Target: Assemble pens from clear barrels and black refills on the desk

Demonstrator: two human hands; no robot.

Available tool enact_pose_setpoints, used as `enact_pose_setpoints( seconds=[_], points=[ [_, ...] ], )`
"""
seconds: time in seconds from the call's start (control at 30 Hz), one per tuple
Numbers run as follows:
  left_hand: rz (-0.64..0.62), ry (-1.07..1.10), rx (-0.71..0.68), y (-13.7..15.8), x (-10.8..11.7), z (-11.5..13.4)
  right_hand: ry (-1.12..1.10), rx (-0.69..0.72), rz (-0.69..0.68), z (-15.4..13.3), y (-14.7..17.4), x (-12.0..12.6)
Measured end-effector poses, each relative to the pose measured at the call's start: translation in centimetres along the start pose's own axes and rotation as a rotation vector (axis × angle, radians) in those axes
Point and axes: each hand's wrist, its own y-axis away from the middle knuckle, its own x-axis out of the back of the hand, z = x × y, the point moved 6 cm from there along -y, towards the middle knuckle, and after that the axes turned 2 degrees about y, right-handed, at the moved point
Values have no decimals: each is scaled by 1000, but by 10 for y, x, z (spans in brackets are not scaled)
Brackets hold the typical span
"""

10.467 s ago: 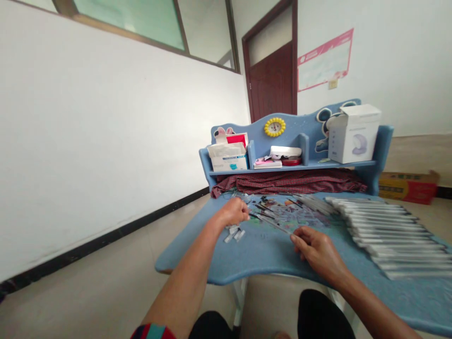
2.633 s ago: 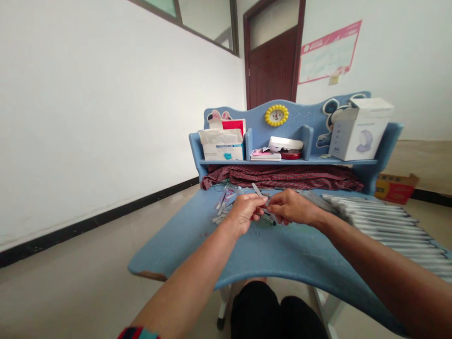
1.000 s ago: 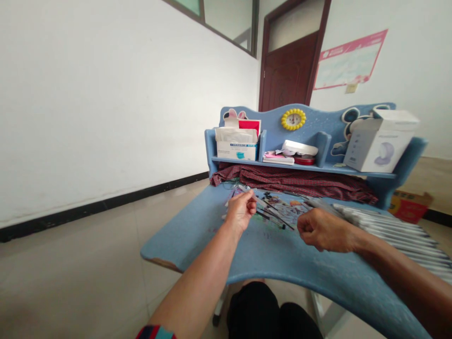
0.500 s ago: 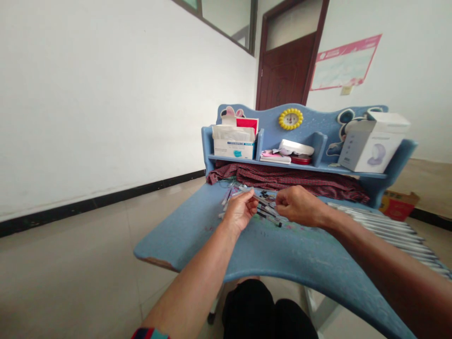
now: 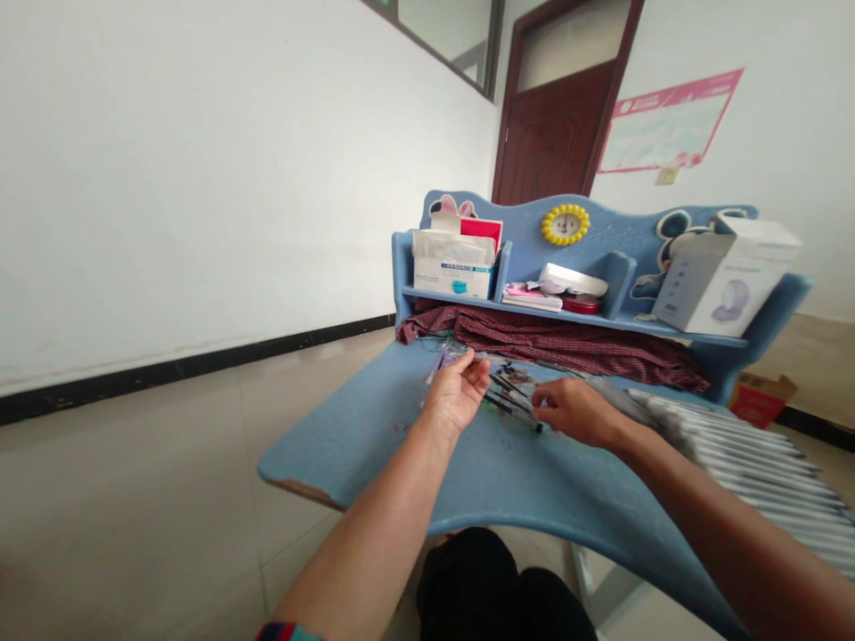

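My left hand [image 5: 460, 392] is above the middle of the blue desk [image 5: 374, 418], fingers curled in toward the thumb. Whatever lies between them is too small or hidden to make out. To its right, my right hand [image 5: 575, 411] reaches down with bent fingers and thumb close together, beside the dark end of a pen. I cannot see what its fingertips hold. Several loose pens [image 5: 513, 405] with clear barrels and black parts lie between the hands. Small dark pieces [image 5: 511, 367] are scattered behind them. A long row of pale pens [image 5: 748, 454] lies side by side beyond my right forearm.
A folded red checked cloth [image 5: 548, 343] lies under the blue shelf. On the shelf stand a mask box [image 5: 454, 271], a yellow-rimmed clock [image 5: 565, 224], a round red tin [image 5: 582, 305] and a white box [image 5: 728, 280]. A red carton [image 5: 761, 399] is on the floor at right.
My right hand has gone from a fist to fingers reaching down at the pens. A blurred grey streak now shows behind my right wrist, near the row. The view has shifted slightly.
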Motion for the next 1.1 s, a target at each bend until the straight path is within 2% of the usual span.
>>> enact_pose_setpoints(
  seconds=[0.1,0.23,0.3,0.4,0.47,0.53,0.6,0.87,1.1],
  points=[
    [0,-9,1,0,0,-1,157,3,-102,10,2,-21],
    [-15,-48,-7,1,-1,-3,76,-6,-90,10,5,-26],
    [-20,-70,-13,1,-1,-4,-148,-10,-84,6,8,-22],
    [-36,-104,-12,2,-2,-6,-660,-55,-73,0,15,-15],
    [-51,-129,-10,3,-3,-7,-954,-66,-19,-4,19,-9],
    [-66,-155,-11,5,-5,-8,-1144,-35,62,-7,21,-1],
    [-73,-175,-11,6,-6,-9,-1238,-9,126,-9,21,4],
    [-111,-226,13,7,-8,-14,-1109,-36,313,-8,23,7],
    [-179,-294,-14,12,-12,-16,-1019,-2,326,-17,26,8]
  ],
)
